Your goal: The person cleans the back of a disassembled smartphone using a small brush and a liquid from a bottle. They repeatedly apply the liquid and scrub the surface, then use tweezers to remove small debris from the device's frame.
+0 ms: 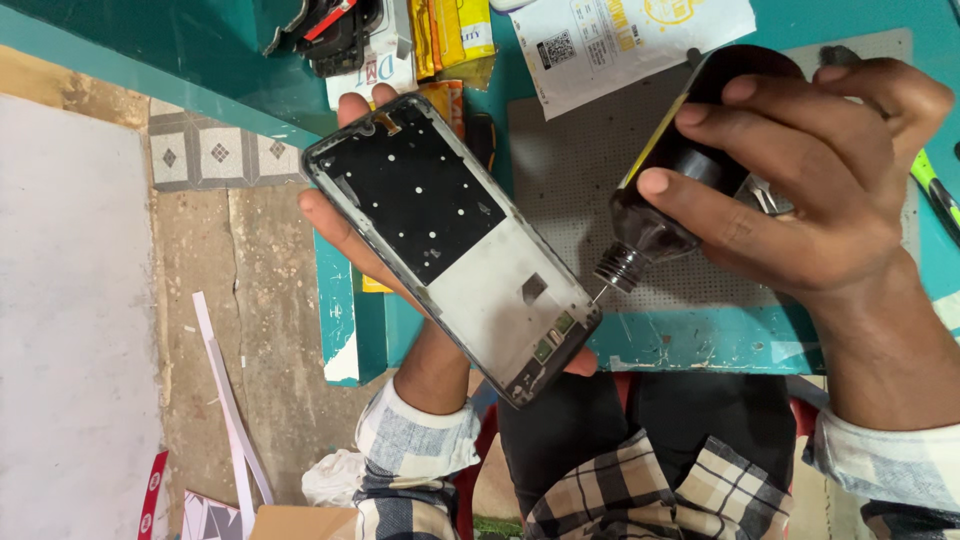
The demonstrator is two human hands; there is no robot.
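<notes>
The left hand [365, 235] lies cupped under a bare, dark-rimmed phone frame [455, 245] with a black upper half and a pale grey lower half, its fingers curling up around the long edges so the frame rests tilted in the palm, out over the front lip of the teal workbench [700, 345]. The right hand [820, 175] is wrapped tight around a small black plastic bottle with a fine needle tip [665, 175], tipped downward so the needle sits just beside the frame's lower right edge; whether it touches the rim is too fine to tell. The likely trouble is excess: a hard squeeze on the tilted bottle could send liquid past the rim onto the small green-and-metal parts near the frame's bottom end, or down onto the grey work mat [580, 170] and the dark trousers [600, 420] below. The frame is only cradled, not clamped, so a push from the needle could rock it and smear the line. Papers and packets [620, 35] lie well apart at the bench's back.
</notes>
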